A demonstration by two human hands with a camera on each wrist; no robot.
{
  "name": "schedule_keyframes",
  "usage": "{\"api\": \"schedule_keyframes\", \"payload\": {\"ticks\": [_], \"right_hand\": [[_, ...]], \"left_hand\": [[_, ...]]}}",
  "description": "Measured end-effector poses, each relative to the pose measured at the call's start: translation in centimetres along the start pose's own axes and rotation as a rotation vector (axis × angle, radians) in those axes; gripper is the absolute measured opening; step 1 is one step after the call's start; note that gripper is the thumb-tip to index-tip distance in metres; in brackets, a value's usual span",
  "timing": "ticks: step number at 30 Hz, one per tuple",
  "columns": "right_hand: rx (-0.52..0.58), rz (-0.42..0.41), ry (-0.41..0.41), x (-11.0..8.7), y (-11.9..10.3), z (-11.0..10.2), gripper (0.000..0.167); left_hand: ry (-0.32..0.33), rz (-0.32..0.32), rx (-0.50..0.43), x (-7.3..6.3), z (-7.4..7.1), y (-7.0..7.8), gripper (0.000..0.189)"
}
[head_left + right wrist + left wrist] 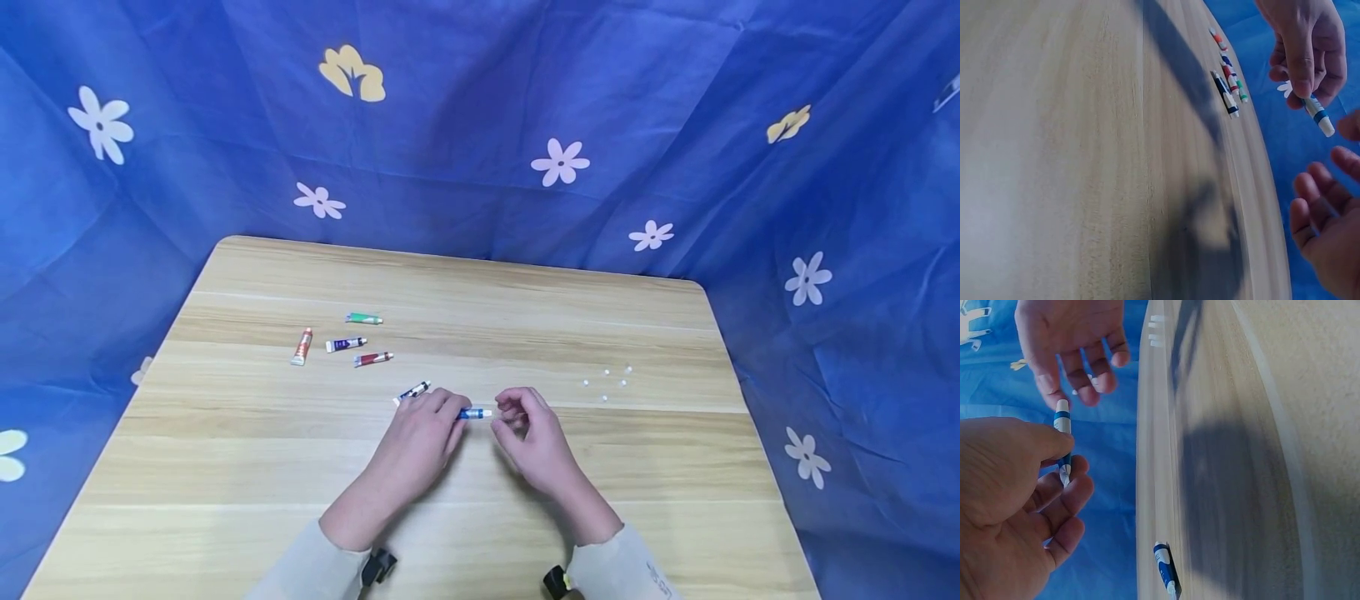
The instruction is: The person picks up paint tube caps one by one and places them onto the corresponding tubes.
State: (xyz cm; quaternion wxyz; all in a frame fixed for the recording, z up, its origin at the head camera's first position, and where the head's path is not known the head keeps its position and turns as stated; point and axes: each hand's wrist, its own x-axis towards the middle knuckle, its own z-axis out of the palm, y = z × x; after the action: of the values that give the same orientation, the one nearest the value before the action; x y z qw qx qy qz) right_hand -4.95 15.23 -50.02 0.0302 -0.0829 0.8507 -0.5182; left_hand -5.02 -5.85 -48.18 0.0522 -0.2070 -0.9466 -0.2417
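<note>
My left hand [426, 423] pinches a small blue paint tube [472, 413] between thumb and fingers, its white tip toward the right. In the left wrist view the tube [1063, 428] is held above the table, the thumb over its middle. My right hand [532, 437] is just beyond the white tip, fingers bent loosely with nothing between them. The right wrist view has its fingers spread and relaxed beside the tube [1319, 117]. Another tube, dark with a white end [412, 392], lies on the table by my left hand and is partly hidden by it.
Farther left on the wooden table [480, 317] lie a green tube [364, 318], an orange-red tube [302, 347], a purple tube [346, 344] and a dark red tube [373, 359]. Several tiny white pieces [607, 372] are scattered at right. A blue flowered cloth [465, 125] surrounds the table.
</note>
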Motion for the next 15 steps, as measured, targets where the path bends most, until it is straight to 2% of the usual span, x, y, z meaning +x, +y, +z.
{"api": "schedule_keyframes", "payload": {"ticks": [3,7,10,15], "right_hand": [[-0.017,-0.101,0.032,-0.16,0.19,0.00,0.037],[-0.032,-0.218,0.094,-0.26,0.55,0.08,0.033],[-0.025,-0.251,0.126,-0.27,0.54,0.02,0.026],[-0.019,-0.251,0.132,-0.26,0.26,-0.21,0.020]], "left_hand": [[0.001,0.000,-0.004,-0.01,-0.08,0.08,0.022],[0.016,0.016,-0.011,0.00,-0.17,0.30,0.021],[0.028,0.031,-0.014,0.05,-0.20,0.45,0.019],[0.025,0.043,-0.013,0.07,-0.26,0.55,0.018]]}}
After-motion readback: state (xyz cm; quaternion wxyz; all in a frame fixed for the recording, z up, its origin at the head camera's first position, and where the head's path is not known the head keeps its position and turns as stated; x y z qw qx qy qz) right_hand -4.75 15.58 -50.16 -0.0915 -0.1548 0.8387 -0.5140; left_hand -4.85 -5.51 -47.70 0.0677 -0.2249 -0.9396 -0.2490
